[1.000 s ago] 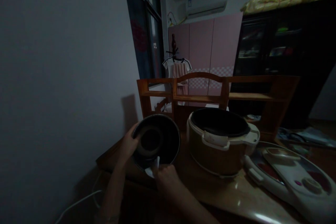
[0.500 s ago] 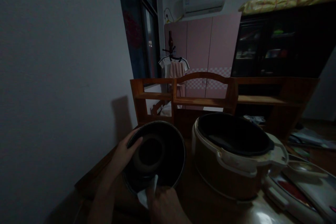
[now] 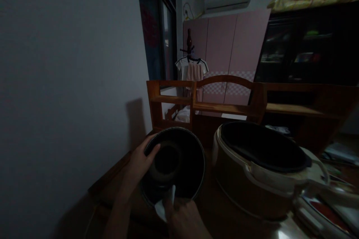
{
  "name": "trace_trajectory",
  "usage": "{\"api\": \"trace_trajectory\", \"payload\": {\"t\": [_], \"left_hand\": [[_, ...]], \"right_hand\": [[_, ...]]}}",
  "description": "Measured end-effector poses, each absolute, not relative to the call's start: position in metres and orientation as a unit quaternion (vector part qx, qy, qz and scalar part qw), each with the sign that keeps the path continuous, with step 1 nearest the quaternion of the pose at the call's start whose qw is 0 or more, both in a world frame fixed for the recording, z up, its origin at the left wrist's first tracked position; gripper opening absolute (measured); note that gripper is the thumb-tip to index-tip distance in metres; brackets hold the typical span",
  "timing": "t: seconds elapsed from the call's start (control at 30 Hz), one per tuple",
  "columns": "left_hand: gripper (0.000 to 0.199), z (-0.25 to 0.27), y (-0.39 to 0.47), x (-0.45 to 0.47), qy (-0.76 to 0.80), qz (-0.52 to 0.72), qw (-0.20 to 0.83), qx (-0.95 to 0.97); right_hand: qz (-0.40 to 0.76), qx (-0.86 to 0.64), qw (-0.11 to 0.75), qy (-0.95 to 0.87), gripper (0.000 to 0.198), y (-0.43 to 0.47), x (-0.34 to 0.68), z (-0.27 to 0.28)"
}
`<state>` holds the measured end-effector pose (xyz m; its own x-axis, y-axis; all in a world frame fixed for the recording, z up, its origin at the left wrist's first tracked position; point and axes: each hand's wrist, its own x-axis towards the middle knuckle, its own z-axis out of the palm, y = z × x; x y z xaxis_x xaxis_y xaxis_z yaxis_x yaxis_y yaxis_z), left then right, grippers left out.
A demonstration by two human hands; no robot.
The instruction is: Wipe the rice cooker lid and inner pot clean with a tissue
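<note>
A dark round inner pot (image 3: 187, 160) is tilted so that its mouth faces me. My left hand (image 3: 141, 162) grips its upper left rim, with the thumb inside and the other fingers behind the wall, mostly hidden. At the pot's lower rim my right hand (image 3: 183, 214), a little blurred, is closed on a white wipe (image 3: 160, 210). One corner of the wipe sticks up against the dark inside; whether it is paper or cloth I cannot tell. Right of the pot stands an electric cooker body (image 3: 238, 186) with a black bowl-shaped opening, apart from both hands.
The cooker's lid (image 3: 316, 213) lies at the lower right. Behind the pot rises a wooden shelf unit (image 3: 224, 107) along the table's back. A white wall (image 3: 84, 82) borders the left side. Farther back are a clothes stand and a pink wardrobe (image 3: 218, 44).
The whole view has shifted, so pot, hands and cooker appear farther right. Both hands keep their hold, and the right hand stays at the pot's lower rim with the wipe.
</note>
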<state>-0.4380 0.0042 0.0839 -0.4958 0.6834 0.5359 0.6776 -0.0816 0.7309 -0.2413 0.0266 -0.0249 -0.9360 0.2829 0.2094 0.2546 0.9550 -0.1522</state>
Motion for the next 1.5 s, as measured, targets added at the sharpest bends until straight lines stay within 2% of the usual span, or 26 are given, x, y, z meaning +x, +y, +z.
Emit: {"api": "trace_trajectory", "payload": {"t": [0.2, 0.37, 0.53, 0.6, 0.83, 1.17, 1.5], "left_hand": [[0.041, 0.083, 0.012, -0.446, 0.672, 0.532, -0.013, 0.516], [0.044, 0.085, 0.009, -0.446, 0.676, 0.53, -0.014, 0.512], [0.043, 0.085, -0.001, -0.429, 0.684, 0.53, -0.036, 0.5], [0.043, 0.085, -0.004, -0.421, 0.69, 0.526, -0.045, 0.496], [0.044, 0.083, -0.013, -0.399, 0.694, 0.527, -0.082, 0.484], [0.043, 0.089, -0.005, -0.386, 0.684, 0.512, -0.097, 0.511], [0.042, 0.09, -0.009, -0.382, 0.683, 0.508, -0.111, 0.513]], "right_hand": [[0.032, -0.118, 0.158, -0.98, 0.037, 0.027, -0.24, -0.026], [0.062, -0.14, 0.179, -0.972, 0.034, 0.027, -0.222, -0.011], [0.081, -0.142, 0.197, -0.967, 0.066, 0.036, -0.197, -0.007], [0.085, -0.132, 0.206, -0.966, 0.071, 0.041, -0.189, -0.009], [0.117, -0.109, 0.228, -0.96, 0.073, 0.046, -0.174, -0.016], [0.225, -0.112, 0.224, -0.941, 0.069, 0.037, -0.169, -0.012], [0.285, -0.082, 0.22, -0.929, 0.077, 0.013, -0.197, -0.001]]}}
